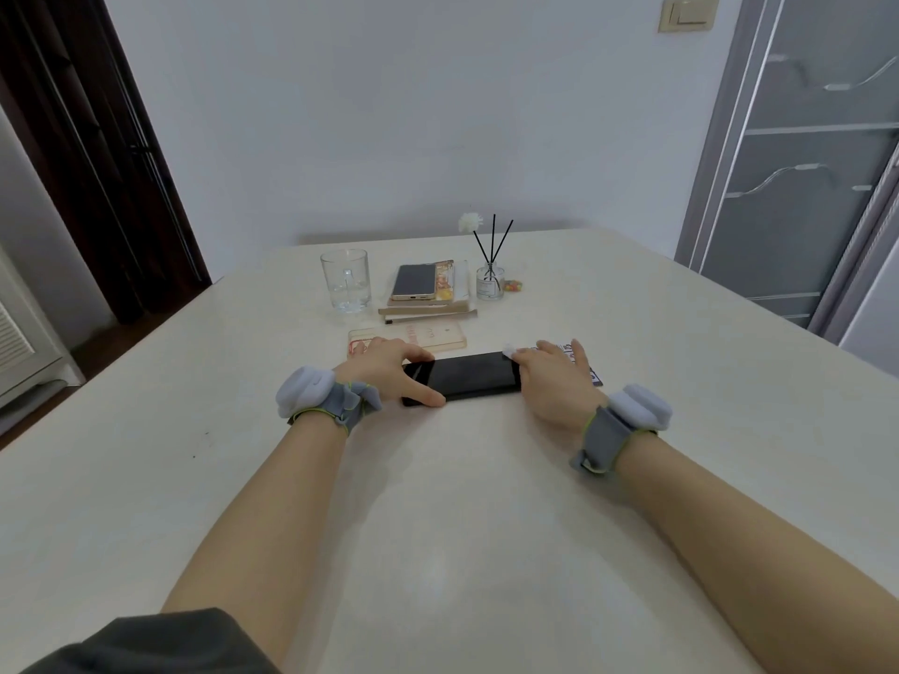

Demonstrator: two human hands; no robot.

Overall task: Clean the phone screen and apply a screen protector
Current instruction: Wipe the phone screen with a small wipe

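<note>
The phone [467, 379], a slick black glass slab, is laid flat on the smooth pale tabletop [438, 503]. Its left end is pinched by the left hand [389, 367], thumb against fingers; if that hold is eased, it could be skated sideways. At its right end a small crumpled white wipe [511, 352] is pressed under the straight fingers of the right hand [554, 377]; lint could be left

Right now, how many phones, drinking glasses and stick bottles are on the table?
Phones: 2, the black phone and the gold phone
Drinking glass: 1
Stick bottle: 1
Total: 4
</note>
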